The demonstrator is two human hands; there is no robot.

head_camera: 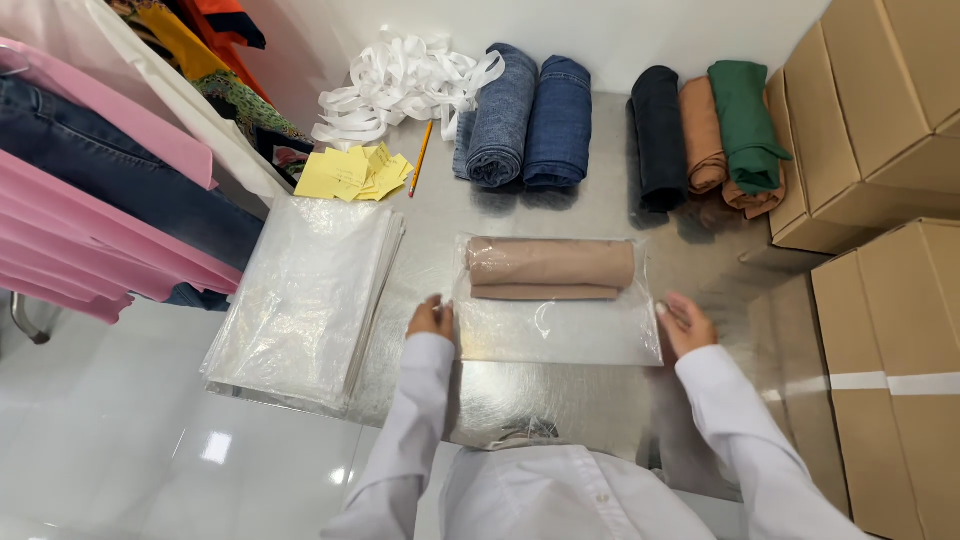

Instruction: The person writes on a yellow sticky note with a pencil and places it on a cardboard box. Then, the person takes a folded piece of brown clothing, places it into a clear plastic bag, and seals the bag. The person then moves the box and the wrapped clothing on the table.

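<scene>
Bare table (560,400) before hands; boxes (880,330) block right.

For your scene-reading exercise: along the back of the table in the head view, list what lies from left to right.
White ribbon pile → pencil → two rolled denim garments → black roll → tan roll → green roll → cardboard boxes.

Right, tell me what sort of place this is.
Probably a garment packing station: a stack of clear plastic bags, a rolled beige garment inside a bag, cardboard boxes and rolled jeans on a steel table.
</scene>
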